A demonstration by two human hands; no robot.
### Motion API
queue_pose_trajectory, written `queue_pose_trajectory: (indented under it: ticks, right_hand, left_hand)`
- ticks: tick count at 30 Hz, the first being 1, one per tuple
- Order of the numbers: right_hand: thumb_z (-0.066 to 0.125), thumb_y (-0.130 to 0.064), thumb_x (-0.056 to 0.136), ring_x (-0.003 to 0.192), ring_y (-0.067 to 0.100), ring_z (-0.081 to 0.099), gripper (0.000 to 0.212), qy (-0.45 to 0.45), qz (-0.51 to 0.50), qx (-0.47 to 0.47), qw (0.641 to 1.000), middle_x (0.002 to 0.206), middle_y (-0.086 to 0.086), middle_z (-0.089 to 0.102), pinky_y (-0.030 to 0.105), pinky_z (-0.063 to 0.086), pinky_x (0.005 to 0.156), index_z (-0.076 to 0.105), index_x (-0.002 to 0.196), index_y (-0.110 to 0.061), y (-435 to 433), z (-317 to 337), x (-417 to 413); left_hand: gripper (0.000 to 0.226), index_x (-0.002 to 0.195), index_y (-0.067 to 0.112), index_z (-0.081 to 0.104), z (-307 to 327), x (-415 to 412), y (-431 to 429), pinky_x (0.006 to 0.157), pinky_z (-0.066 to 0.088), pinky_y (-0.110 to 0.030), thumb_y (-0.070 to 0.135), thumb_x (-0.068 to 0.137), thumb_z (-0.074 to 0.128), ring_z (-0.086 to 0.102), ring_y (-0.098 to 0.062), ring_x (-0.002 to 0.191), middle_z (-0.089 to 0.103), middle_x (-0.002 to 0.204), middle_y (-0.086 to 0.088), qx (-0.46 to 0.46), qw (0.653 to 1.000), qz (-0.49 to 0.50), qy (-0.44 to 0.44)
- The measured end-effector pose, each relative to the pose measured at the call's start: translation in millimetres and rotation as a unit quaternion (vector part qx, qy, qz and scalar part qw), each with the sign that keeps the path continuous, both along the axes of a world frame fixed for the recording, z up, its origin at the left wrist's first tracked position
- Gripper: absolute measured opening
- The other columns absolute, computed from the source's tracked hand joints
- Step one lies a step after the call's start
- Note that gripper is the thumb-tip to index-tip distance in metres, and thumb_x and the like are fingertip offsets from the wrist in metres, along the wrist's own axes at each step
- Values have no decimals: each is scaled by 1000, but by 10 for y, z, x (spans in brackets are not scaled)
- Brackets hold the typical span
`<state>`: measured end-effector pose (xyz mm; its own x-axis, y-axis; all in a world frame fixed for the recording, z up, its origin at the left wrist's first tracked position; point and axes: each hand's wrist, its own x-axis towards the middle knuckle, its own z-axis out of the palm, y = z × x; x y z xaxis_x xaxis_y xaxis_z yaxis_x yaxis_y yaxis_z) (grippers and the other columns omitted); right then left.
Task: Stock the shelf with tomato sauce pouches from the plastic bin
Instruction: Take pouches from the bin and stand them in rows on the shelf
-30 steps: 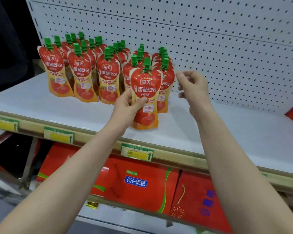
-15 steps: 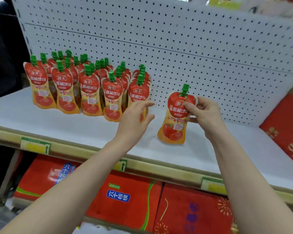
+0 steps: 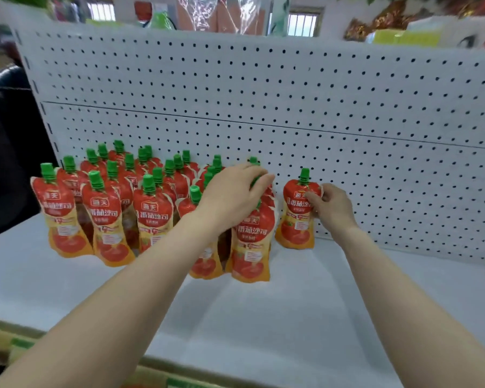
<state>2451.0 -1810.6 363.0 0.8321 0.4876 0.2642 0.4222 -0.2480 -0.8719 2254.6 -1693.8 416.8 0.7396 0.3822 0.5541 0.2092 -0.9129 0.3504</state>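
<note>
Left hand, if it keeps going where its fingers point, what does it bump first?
Probably the pegboard wall behind the pouches; the left hand rests over their green caps. Depth is unclear.

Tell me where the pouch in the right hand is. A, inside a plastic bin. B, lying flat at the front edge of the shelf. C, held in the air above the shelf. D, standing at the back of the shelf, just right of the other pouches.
D: the right hand pinches the pouch, which stands upright on the shelf close to the pegboard, set apart to the right of the other pouches.
</note>
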Motion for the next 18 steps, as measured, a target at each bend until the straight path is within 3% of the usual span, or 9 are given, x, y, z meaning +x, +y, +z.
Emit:
queue_pose_trajectory:
  ticks: [11,18]
  right_hand:
    - [61,-31,94,90,26,68,16,-29,-11,-7,999,96,5,69,52,57,82,55,100,-18,365,-112,230]
    - [63,-25,94,95,18,61,38,-108,-41,-32,993,104,-3,60,40,52,86,48,129,-18,156,-67,52]
  left_hand:
    - [42,121,30,61,-130,78,62,85,51,-35,52,98,34,60,-13,105,64,118,10,52,998,-2,19]
    - [41,124,26,60,-111,67,16,88,51,-34,50,98,39,58,-14,109,63,120,8,73,997,2,13]
